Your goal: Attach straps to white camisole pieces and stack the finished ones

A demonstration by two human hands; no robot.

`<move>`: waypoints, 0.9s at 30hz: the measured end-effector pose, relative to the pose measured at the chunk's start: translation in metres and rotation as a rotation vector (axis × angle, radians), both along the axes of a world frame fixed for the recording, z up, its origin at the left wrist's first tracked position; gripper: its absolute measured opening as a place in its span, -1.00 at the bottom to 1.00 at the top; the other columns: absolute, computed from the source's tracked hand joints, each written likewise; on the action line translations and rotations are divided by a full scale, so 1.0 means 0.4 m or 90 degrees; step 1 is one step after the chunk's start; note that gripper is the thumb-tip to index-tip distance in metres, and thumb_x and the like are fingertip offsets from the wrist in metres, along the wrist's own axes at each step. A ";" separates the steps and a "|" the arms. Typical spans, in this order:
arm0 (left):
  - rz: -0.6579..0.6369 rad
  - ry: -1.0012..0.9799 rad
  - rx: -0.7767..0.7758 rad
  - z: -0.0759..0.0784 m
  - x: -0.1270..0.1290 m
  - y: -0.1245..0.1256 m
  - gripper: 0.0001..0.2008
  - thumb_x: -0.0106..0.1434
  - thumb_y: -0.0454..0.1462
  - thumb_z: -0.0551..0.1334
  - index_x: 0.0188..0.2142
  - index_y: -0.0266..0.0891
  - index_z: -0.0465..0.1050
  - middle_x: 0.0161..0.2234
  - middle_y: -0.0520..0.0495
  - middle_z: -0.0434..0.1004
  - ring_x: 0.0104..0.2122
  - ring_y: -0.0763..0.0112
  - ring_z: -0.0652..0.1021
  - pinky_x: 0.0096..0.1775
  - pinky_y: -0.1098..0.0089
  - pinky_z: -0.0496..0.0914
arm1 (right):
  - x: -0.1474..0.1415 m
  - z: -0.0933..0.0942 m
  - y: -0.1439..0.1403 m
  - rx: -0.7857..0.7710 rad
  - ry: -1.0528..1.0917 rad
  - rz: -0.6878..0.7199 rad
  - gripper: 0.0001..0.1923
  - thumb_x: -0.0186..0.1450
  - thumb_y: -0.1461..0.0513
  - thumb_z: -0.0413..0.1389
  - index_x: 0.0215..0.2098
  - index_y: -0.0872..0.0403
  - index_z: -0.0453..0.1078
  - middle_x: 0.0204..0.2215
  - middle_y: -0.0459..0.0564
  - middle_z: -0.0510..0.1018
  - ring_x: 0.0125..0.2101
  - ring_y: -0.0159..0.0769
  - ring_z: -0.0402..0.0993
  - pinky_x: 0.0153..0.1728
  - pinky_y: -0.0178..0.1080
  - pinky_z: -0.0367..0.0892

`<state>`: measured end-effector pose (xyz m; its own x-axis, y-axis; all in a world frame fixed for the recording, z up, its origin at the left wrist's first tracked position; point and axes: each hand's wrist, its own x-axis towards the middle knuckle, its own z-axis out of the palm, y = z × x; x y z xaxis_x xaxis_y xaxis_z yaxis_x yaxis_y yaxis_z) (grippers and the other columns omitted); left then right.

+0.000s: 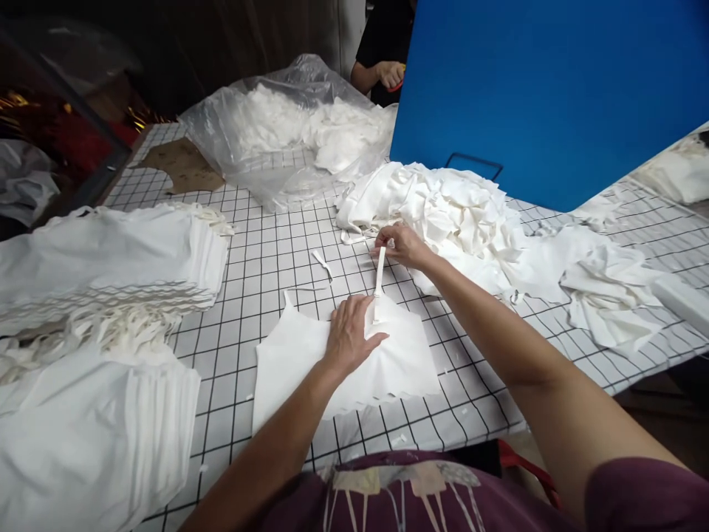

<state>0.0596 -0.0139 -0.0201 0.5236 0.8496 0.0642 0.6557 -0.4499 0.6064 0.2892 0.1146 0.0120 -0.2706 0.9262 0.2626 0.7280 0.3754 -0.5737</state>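
Checked tablecloth (233, 336) underneath; left hand (350, 334) spread flat on white fabric (407, 358), right hand (403, 244) extended, pinching strap (379, 273).

Garment workshop; stacked white garments (111, 247); cloth heap (448, 210).

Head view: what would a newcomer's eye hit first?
The big blue panel at upper right, the one large block of strong colour. Next, the white piece front and centre on the gridded table, left hand spread on it, right hand at the far end of its strap. Then the crumpled white heap just beyond the right hand.
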 end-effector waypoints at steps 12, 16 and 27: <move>-0.132 0.066 0.028 -0.020 0.018 -0.011 -0.42 0.40 0.03 0.01 0.37 0.10 0.02 0.44 0.02 -0.09 0.43 0.06 -0.16 0.34 -0.13 -0.12 | 0.017 0.001 -0.045 -0.201 -0.067 -0.088 -0.81 0.15 0.26 0.20 -0.23 0.06 0.45 -0.33 0.00 0.59 -0.33 -0.21 0.46 -0.26 -0.17 0.34; -0.125 0.030 0.032 -0.016 0.017 -0.006 -0.47 0.43 -0.01 -0.01 0.34 0.00 0.12 0.42 -0.04 0.01 0.42 0.07 -0.10 0.34 -0.11 -0.05 | -0.020 -0.016 -0.239 0.113 -0.061 -0.155 -0.68 0.35 0.19 0.03 0.05 0.04 0.38 -0.07 0.18 0.53 -0.01 0.07 0.40 0.02 0.14 0.29; -0.086 -0.091 0.169 0.001 -0.135 0.000 -0.77 0.40 -0.34 0.08 -0.06 -0.27 0.48 0.04 -0.19 0.52 0.08 0.24 0.47 0.11 0.13 0.44 | -0.045 -0.136 -0.462 0.071 -0.214 -0.150 -0.47 0.39 0.01 -0.01 0.31 -0.22 0.15 0.17 0.15 0.33 0.13 0.21 0.31 -0.08 0.27 0.34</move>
<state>0.0057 -0.0141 -0.0197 0.6001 0.7169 0.3550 0.4954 -0.6815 0.5387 0.2712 -0.0701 -0.0423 -0.1430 0.9436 0.2984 0.9410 0.2231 -0.2545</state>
